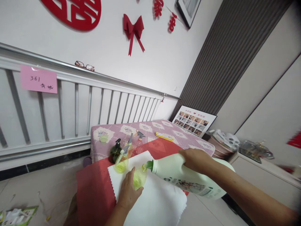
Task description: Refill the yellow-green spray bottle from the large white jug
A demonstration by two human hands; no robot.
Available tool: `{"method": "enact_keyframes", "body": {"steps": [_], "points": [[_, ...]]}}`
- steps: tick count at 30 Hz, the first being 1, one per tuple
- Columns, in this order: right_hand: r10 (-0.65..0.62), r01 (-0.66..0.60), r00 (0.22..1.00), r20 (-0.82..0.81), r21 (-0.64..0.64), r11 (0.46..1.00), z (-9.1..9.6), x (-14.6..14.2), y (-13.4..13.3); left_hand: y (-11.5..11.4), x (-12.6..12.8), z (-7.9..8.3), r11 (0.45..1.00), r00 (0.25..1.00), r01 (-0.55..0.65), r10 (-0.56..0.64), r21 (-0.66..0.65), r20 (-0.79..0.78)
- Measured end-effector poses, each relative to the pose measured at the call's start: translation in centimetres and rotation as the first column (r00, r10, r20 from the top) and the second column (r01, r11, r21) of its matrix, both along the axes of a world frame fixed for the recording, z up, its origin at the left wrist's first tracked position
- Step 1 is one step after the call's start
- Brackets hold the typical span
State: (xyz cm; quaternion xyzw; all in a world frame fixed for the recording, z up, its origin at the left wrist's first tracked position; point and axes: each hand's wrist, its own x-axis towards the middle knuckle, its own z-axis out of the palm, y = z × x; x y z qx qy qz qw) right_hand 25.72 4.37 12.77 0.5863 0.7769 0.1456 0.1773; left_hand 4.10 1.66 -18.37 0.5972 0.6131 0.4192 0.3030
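Observation:
My right hand (196, 160) grips the handle of a large pale green detergent jug (185, 179), tipped so its spout meets the mouth of a small clear bottle (139, 178) holding yellow-green liquid. My left hand (128, 191) is wrapped round that small bottle, steadying it on a white cloth (152, 204). A green stream shows at the jug's spout (148, 164).
Beside the white cloth stand a clear spray bottle (121, 162) with yellow-green liquid, a dark green pump bottle (115, 151) and another spray bottle (139, 141). A red cloth (94, 188) and patterned tablecloth (150, 128) cover the table. A radiator (70, 106) lines the wall; glasses (84, 66) lie on top.

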Motion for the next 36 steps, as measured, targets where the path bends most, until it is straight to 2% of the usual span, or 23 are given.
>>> {"method": "enact_keyframes", "body": {"steps": [10, 36], "points": [[0.009, -0.009, 1.0, 0.012, 0.001, 1.0, -0.05, 0.16, 0.11, -0.05, 0.16, -0.3, 0.999, 1.0, -0.021, 0.021, 0.034, 0.008], [-0.004, 0.004, 1.0, 0.007, 0.0, 1.0, 0.34, -0.37, -0.44, -0.13, 0.01, 0.33, 1.0, 1.0, -0.002, 0.003, 0.004, -0.028]]}}
